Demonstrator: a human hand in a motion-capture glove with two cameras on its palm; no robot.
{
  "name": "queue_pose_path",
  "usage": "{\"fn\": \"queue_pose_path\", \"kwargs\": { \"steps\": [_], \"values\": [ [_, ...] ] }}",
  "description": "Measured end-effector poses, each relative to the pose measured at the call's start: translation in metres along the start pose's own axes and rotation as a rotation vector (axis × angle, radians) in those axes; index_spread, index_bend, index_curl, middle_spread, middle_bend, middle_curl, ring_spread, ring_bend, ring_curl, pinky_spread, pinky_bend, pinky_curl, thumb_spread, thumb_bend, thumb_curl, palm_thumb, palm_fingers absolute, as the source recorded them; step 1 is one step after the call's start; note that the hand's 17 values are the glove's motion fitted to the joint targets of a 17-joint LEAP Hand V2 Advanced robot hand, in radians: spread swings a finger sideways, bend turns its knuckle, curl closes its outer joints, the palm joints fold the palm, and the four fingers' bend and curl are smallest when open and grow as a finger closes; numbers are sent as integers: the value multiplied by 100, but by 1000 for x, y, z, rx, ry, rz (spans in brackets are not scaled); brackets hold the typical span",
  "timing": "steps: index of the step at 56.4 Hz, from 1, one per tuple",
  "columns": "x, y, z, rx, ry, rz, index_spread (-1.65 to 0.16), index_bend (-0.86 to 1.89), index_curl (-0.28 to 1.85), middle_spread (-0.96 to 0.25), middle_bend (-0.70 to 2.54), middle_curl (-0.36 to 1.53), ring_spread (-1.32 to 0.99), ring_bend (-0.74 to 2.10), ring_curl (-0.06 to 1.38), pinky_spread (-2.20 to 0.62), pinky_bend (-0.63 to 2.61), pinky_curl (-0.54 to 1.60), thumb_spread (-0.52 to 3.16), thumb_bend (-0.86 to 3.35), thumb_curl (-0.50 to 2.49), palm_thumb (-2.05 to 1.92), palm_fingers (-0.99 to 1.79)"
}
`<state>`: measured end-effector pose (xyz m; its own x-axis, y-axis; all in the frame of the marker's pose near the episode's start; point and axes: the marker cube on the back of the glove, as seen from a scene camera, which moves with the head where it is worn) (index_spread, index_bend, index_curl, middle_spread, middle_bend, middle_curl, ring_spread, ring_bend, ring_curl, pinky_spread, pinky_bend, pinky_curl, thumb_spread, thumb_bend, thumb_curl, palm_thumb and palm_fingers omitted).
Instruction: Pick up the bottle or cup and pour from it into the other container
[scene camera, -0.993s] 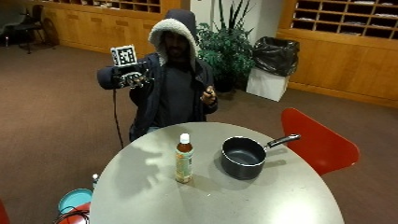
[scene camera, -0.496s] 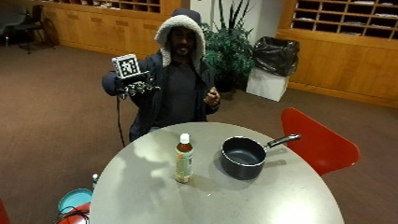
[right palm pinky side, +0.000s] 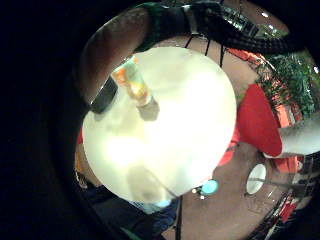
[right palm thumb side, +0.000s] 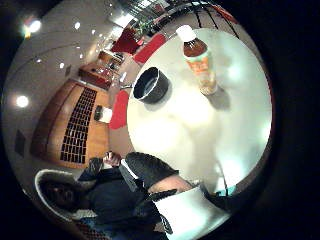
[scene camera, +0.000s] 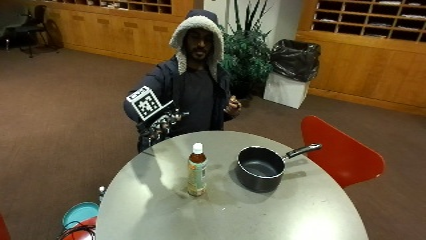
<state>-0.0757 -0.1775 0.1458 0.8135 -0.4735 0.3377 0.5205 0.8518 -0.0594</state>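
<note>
Nothing of the task is showing as done: the bottle (scene camera: 196, 170) is standing untouched on the round table (scene camera: 299, 220), white cap on and amber liquid inside, and the dark saucepan (scene camera: 261, 168) is sitting just beside it with nothing visible poured into it. The gloved right hand (scene camera: 162, 124) is hovering above the table's far edge, near the person's chest and well apart from the bottle, fingers hanging loosely spread and holding nothing. The bare hand (scene camera: 232, 105) is being held up by the chest with fingers curled, away from everything. What is left, by my judgement, is the whole job: reaching, gripping, uncapping if needed, lifting, tilting over the pan. The bottle's long axis is running straight up, cap pointing at the ceiling, base flat on the table. The saucepan is resting upright, mouth open upward, its handle (scene camera: 303, 150) pointing away from the bottle toward the red chair (scene camera: 343, 157)
</note>
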Motion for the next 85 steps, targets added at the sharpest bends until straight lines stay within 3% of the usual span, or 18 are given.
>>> {"fn": "queue_pose_path", "kwargs": {
  "steps": [3,14,27,32,36,41,44,51,58,63,67,72,77,85],
  "values": [
    [4,-20,13,77,-35,36,-36,12,22,9,24,34,20,19,18,36,64,38,81,-4,32,21,9],
    [18,-48,62,-34,-264,19,-35,11,20,12,25,34,21,19,19,37,70,38,79,-4,33,21,3],
    [20,-85,123,120,-564,111,-30,10,18,14,27,34,23,24,21,38,76,38,78,-2,35,35,9],
    [19,-96,142,219,-652,136,-29,10,17,12,30,35,22,33,23,38,75,37,78,-1,36,43,26],
    [20,-104,155,345,-681,34,-28,11,18,9,30,35,20,42,26,37,71,35,78,-1,37,48,39],
    [15,-105,160,331,-772,173,-29,12,19,1,32,36,13,58,31,34,62,33,78,3,39,65,66],
    [15,-108,162,351,-802,179,-30,12,20,-3,33,36,9,61,33,33,58,32,78,4,41,72,76],
    [23,-110,171,431,-774,-92,-30,12,22,-14,34,38,-5,70,36,26,48,31,74,5,47,87,105],
    [14,-109,164,384,-815,154,-29,11,24,-20,30,39,-12,71,39,13,48,33,64,0,52,92,111],
    [18,-103,168,423,-776,30,-29,11,25,-21,30,40,-14,70,39,5,48,34,59,-2,54,93,113],
    [13,-105,161,404,-787,123,-28,10,25,-22,29,41,-14,70,39,1,49,34,55,-3,56,94,116],
    [12,-100,157,416,-751,5,-28,11,26,-22,29,42,-15,70,39,-3,48,35,52,-3,58,94,116],
    [-2,-100,138,416,-757,78,-27,11,26,-22,29,43,-15,70,40,-4,48,35,50,-4,60,93,116],
    [-42,-107,99,386,-557,6,-27,10,26,-22,29,44,-15,70,40,-6,49,36,48,-4,62,93,117]
  ]
}}
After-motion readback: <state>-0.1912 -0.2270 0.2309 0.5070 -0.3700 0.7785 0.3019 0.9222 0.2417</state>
